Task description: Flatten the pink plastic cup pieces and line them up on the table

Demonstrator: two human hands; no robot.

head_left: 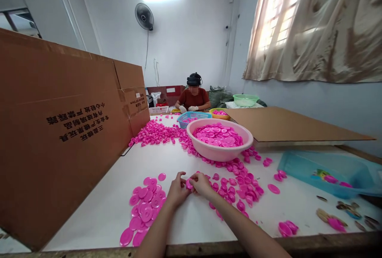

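Note:
My left hand (pixel 178 190) and my right hand (pixel 201 185) meet above the white table near its middle. Between their fingertips is a small round pink plastic piece (pixel 189 184), and both hands pinch it. Fingers partly cover it, so its full shape is hidden. Left of my left forearm lies a loose pile of flat pink plastic discs (pixel 146 212). To the right of my right hand, many small pink cup-like pieces (pixel 235 186) are scattered. Just beyond my hands stands a pale pink basin (pixel 219 153) heaped with pink discs (pixel 219 134).
A tall cardboard box (pixel 74 130) walls off the left side. A cardboard sheet (pixel 295 124) and a blue translucent bin (pixel 313 174) lie right. Beyond the basin are a blue basket (pixel 182 120) and a co-worker (pixel 193 96) in white gloves. Seed-like shells (pixel 347 206) lie at front right.

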